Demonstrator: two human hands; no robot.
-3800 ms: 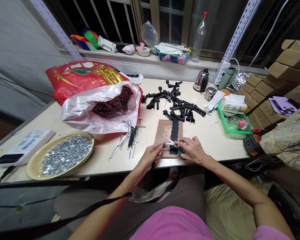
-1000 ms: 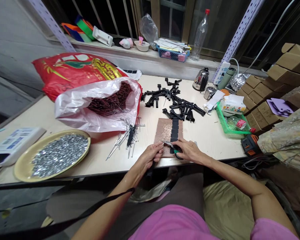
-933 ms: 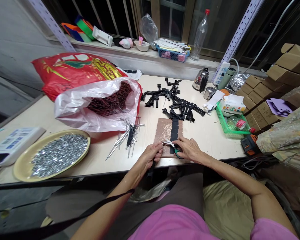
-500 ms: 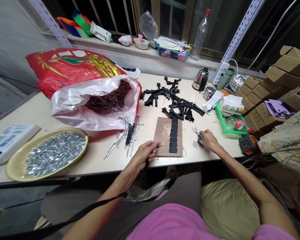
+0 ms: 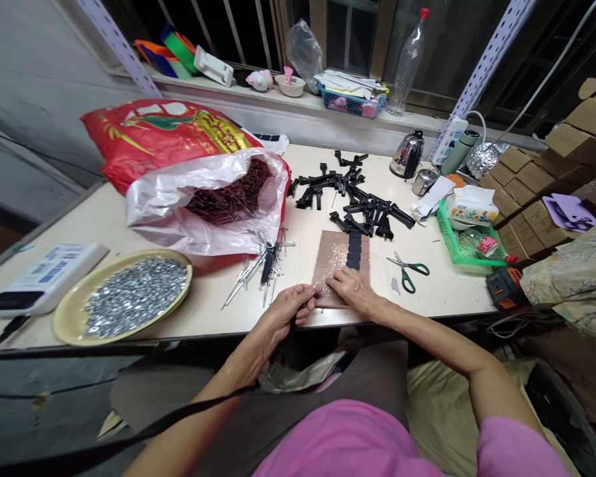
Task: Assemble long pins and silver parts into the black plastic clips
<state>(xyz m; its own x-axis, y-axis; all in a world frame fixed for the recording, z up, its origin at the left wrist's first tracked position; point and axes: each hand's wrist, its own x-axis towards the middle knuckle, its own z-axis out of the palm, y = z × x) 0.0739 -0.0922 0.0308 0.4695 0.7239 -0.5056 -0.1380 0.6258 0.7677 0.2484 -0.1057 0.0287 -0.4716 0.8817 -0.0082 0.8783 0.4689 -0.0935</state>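
My left hand (image 5: pixel 294 305) is closed in a pinch at the left edge of a brown ridged board (image 5: pixel 325 255). A small shiny tip shows at its fingertips, and something dark hangs under the fingers; what it is, I cannot make out. My right hand (image 5: pixel 350 288) rests on the board, fingers stretched toward scattered tiny pale bits (image 5: pixel 336 258), with nothing visible in them. A column of black rounded squares (image 5: pixel 354 248) runs up the board's right side, its lower part hidden by this hand. Scissors (image 5: pixel 408 268) with dark green handles lie open to the right.
Black plastic parts (image 5: pixel 372 212) lie scattered behind the board. A red sack (image 5: pixel 163 132) of brown rods, loose metal rods (image 5: pixel 243 281) and a yellow bowl (image 5: pixel 183 291) of small metal pieces are leftward. A green basket (image 5: pixel 457 248) and power-tool battery (image 5: pixel 506 288) stand right.
My right hand has let go of the scissors, leaving them on the table, and moved left onto the board. The left hand keeps its pinch; the view has shifted slightly.
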